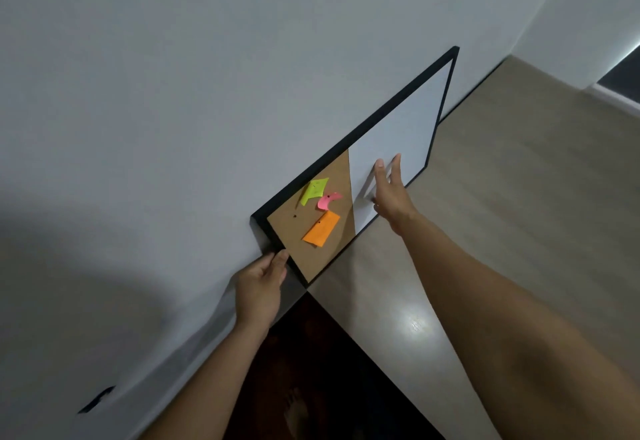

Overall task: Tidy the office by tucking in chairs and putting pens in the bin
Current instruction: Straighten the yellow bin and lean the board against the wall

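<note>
A black-framed board [349, 136], half cork and half whiteboard, leans against the grey wall on a pale desk [519, 197]. My left hand [259, 287] grips the board's near left frame edge. My right hand [389, 190] reaches out with fingers spread, at the whiteboard half near its lower edge. No chair, pen or bin is in view.
Yellow-green [315, 190], pink [327, 200] and orange [322, 228] sticky notes are pinned to the cork. Dark floor [311, 353] shows between the desk's near edge and the wall. A dark window strip [623, 69] sits far right. A black wall fitting [97, 400] is at lower left.
</note>
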A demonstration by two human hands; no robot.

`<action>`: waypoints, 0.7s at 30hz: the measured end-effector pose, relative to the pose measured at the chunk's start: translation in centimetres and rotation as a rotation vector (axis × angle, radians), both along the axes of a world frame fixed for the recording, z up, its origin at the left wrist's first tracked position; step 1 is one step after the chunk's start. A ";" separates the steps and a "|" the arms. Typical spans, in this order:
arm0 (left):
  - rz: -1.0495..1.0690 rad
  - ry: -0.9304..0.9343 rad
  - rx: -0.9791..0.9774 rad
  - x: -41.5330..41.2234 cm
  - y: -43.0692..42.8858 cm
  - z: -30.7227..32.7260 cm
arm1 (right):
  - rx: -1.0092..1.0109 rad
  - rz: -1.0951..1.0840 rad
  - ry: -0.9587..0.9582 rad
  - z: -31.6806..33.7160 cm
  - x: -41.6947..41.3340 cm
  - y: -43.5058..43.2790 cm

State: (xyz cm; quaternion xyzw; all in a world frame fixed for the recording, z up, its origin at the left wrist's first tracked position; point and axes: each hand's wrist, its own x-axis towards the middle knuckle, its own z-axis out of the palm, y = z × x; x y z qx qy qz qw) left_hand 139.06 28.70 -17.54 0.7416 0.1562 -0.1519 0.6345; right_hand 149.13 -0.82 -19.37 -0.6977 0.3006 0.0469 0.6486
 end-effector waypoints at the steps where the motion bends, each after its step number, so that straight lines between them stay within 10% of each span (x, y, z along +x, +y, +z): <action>1: 0.008 -0.001 0.007 0.2 -0.3 0.0 | 0.000 0.001 0.000 0.0 0.2 -0.3; 21: 0.006 0.015 -0.010 0.0 0.3 1.0 | 0.063 0.032 0.046 0.3 -3.2 2.0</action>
